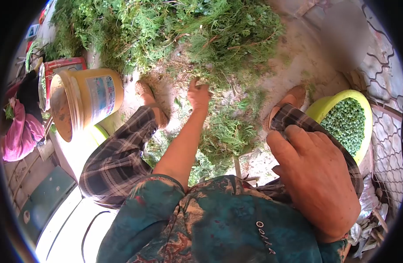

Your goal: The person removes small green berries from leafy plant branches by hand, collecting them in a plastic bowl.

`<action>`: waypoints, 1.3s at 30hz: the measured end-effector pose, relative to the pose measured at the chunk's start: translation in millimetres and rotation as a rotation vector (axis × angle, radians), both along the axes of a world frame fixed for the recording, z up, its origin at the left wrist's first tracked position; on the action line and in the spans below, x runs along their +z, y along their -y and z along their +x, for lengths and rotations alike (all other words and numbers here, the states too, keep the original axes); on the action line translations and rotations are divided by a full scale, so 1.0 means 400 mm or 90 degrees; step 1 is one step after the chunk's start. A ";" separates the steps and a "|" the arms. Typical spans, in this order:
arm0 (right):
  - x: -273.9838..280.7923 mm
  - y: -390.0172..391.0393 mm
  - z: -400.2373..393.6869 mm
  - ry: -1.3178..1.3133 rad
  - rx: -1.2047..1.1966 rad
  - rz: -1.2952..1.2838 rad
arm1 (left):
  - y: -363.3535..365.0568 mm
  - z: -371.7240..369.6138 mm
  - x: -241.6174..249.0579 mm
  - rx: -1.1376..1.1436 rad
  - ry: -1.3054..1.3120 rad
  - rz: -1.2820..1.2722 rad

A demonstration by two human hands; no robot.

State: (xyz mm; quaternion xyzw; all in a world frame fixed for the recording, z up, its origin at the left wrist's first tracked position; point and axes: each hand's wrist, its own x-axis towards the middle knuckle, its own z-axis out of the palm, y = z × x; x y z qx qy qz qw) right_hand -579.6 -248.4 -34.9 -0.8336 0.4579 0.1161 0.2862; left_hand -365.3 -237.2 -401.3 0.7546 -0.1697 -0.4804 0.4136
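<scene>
I sit with both legs in plaid trousers stretched toward a big pile of green feathery branches (188,35) on the sandy ground. My left hand (198,94) reaches forward to the pile's near edge, fingers curled into the sprigs there. More cut sprigs (228,133) lie between my feet. My right hand (315,179) rests flat on my right knee and holds nothing. Just beyond that knee stands a yellow-green basin (324,105) filled with small green round seeds (347,122).
A yellow plastic bucket (87,98) lies on its side by my left foot, with a red container (63,65) behind it. Pink cloth (21,131) and a green box (43,201) are at the left. Wire mesh (385,131) runs along the right.
</scene>
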 end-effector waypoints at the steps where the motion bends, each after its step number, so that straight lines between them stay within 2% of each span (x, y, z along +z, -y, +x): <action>1: 0.003 0.002 0.001 -0.010 -0.003 0.018 | 0.000 0.044 -0.014 0.028 0.046 -0.002; 4: 0.017 0.009 0.021 -0.027 -0.003 0.037 | 0.011 0.149 -0.048 0.144 0.208 0.032; 5: 0.020 0.009 0.028 -0.036 -0.004 0.038 | 0.015 0.188 -0.063 0.146 0.208 0.034; 7: 0.019 0.006 0.026 -0.034 0.011 0.037 | 0.026 0.264 -0.100 0.123 0.403 0.045; 11: 0.008 0.008 0.019 0.011 0.057 0.027 | 0.075 0.328 -0.120 0.125 0.397 0.041; 13: 0.016 0.013 0.019 0.017 0.065 0.013 | 0.103 0.307 -0.063 -0.014 0.565 0.013; 14: 0.022 0.016 0.019 0.024 0.073 -0.003 | 0.105 0.305 -0.065 -0.015 0.565 0.016; 17: 0.039 0.026 0.026 0.008 0.047 0.068 | 0.119 0.287 -0.057 -0.099 0.578 0.155; 20: 0.039 0.031 0.029 0.010 0.050 0.066 | 0.119 0.280 -0.077 -0.058 0.623 0.142; 23: -0.001 0.019 0.015 0.074 0.077 -0.013 | 0.137 0.277 -0.065 -0.077 0.627 0.157; 26: 0.038 0.027 0.027 0.022 0.047 0.068 | 0.154 0.317 -0.060 -0.151 0.606 0.170; 27: 0.032 0.027 0.022 0.022 0.047 0.070 | 0.145 0.359 -0.098 -0.196 0.606 0.103; 28: 0.022 0.028 0.015 0.045 0.067 0.062 | 0.144 0.367 -0.090 -0.197 0.605 0.104; 30: 0.017 0.026 0.008 0.068 0.087 0.056 | 0.143 0.370 -0.068 0.203 -0.025 -0.024; 31: 0.018 0.025 0.008 0.070 0.089 0.050 | 0.137 0.357 -0.046 0.266 -0.110 -0.042; 35: 0.049 0.024 0.020 0.048 0.054 0.063 | 0.077 0.347 -0.055 0.213 -0.074 -0.049; 37: 0.048 0.021 0.019 0.052 0.054 0.063 | 0.057 0.353 -0.086 0.023 0.096 -0.038; 38: 0.047 0.020 0.018 0.054 0.054 0.062 | 0.057 0.358 -0.103 0.023 0.096 -0.038; 39: 0.038 0.018 0.014 0.054 0.053 0.063 | 0.062 0.349 -0.104 -0.053 0.249 -0.010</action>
